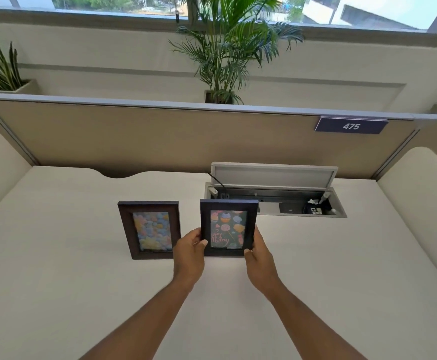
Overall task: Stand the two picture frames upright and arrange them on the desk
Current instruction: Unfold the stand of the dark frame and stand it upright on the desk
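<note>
**Both hands on the second frame**

Forearms reach in; my left hand [190,246] and right hand [257,252] each grip clamped on a lower side of the birthday frame [229,228], upright mid-table [56,255], just right of the standing pastel frame [149,229]. Seems light, rigid, glass-fronted; hold the side rails. Open cable tray [275,201] sits close behind; bare room lies forward.

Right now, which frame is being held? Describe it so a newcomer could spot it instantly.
On the white desk, look just in front of the open cable hatch. The dark frame there is upright, gripped at its lower sides by the left hand and right hand. Unlike the brown frame beside it, its picture shows cupcakes and birthday lettering.
</note>
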{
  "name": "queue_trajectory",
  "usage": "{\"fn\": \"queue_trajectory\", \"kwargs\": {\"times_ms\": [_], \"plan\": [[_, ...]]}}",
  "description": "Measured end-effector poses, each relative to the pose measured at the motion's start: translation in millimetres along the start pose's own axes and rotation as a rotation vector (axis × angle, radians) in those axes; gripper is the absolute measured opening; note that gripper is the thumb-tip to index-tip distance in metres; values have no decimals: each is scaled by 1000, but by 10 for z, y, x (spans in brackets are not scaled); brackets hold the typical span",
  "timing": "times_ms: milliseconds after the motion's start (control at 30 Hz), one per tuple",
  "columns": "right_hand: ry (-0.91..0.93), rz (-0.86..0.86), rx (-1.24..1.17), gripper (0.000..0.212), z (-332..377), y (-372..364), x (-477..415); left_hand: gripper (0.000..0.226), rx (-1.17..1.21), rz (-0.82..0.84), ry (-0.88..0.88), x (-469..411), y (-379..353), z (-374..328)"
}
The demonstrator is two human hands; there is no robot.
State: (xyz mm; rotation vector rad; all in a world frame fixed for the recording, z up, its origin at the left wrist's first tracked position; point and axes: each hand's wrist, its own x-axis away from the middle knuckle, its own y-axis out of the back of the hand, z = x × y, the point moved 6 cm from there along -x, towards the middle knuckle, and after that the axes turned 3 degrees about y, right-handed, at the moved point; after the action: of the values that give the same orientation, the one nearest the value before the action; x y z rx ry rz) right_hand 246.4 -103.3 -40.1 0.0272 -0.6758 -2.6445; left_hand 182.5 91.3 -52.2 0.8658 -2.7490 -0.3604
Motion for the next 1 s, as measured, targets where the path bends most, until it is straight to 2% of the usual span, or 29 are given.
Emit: {"fn": "queue_trajectory", "kwargs": {"times_ms": [333, 467, 600, 700, 1000], "plan": [[-74, 70, -28, 70, -70, -1, 30, 30, -25, 6, 39, -24, 11, 88], [-191, 75, -39, 80, -148, -5, 62, 39, -21, 2, 83, 49, 34, 145], [-287, 33, -76, 83, -259, 32, 153, 51, 69, -5, 161, 187, 98, 249], [-309, -11, -55, 79, -317, 41, 297, 54, 51, -8, 176, 336, 176, 293], [-237, -166, 17, 65, -164, -234, 882, 53, 24, -28, 209, 799, 556, 431]]}}
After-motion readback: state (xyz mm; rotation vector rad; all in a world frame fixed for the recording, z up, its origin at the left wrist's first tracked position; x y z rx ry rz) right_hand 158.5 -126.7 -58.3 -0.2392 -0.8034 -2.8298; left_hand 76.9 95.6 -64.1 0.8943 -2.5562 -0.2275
